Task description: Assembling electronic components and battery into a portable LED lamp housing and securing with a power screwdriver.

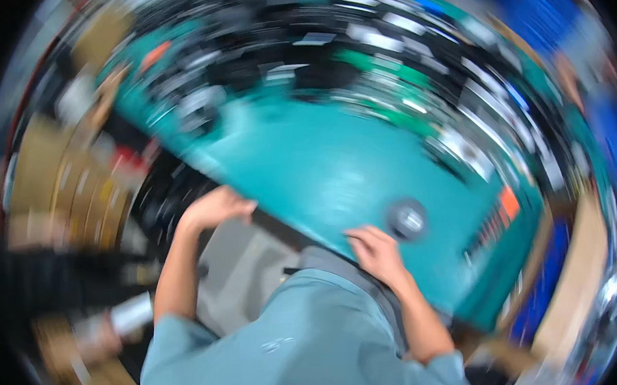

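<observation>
Resting on teal table (321,170) edge, both hands, small round grey disc (406,219) near right hand (376,252), left hand (216,207) apart

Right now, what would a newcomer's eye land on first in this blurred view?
The teal table top fills the middle, tilted across the frame. The left hand rests at its near edge, and the right hand lies on it beside a small round grey object. Blurred black and white clutter crowds the far side.
</observation>
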Action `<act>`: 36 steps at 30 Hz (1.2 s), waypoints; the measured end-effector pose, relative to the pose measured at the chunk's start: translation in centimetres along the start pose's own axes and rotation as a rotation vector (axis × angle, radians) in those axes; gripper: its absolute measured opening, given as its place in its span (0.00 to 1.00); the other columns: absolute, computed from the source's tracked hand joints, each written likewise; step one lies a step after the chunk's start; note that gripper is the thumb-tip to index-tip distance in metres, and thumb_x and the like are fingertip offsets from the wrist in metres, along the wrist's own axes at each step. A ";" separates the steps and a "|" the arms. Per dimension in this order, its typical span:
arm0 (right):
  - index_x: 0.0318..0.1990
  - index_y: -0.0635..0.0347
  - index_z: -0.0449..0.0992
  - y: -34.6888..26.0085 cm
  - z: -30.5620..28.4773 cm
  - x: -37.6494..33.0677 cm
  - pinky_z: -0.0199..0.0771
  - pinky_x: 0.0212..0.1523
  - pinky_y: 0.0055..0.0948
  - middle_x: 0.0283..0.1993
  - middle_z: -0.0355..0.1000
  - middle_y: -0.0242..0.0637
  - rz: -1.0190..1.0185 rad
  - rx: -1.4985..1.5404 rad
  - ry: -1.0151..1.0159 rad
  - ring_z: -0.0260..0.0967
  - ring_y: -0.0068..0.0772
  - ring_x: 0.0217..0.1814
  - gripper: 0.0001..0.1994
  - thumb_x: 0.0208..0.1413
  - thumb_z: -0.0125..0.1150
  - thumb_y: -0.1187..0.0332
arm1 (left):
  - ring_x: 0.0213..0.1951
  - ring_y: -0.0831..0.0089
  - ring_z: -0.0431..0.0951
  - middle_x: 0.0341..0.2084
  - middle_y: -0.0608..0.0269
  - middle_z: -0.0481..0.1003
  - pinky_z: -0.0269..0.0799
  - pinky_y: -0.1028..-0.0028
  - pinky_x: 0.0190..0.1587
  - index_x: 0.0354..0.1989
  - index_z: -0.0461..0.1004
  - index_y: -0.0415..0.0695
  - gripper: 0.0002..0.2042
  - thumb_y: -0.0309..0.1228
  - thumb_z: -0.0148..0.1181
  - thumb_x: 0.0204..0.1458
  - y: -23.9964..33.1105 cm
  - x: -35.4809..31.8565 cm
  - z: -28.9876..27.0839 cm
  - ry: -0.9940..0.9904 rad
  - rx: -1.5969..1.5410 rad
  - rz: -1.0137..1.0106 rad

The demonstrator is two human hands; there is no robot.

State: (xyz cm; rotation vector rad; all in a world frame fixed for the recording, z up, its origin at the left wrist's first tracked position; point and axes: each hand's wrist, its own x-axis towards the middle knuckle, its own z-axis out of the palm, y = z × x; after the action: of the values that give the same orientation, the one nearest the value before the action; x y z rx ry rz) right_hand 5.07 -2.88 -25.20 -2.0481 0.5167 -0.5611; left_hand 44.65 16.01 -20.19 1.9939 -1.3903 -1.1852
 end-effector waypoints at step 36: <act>0.53 0.59 0.87 17.4 0.5 -44.1 0.78 0.65 0.45 0.62 0.80 0.54 1.257 0.001 0.969 0.78 0.54 0.66 0.23 0.57 0.63 0.54 | 0.44 0.50 0.84 0.44 0.49 0.84 0.79 0.56 0.48 0.49 0.81 0.40 0.13 0.37 0.62 0.65 26.8 8.1 36.6 -1.337 0.201 0.754</act>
State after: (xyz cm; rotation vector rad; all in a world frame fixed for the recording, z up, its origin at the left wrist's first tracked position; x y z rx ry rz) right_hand -32.69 13.58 -48.67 -0.9418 2.1060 -0.6766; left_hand 0.83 2.18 -23.32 0.3467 -2.5408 -2.0397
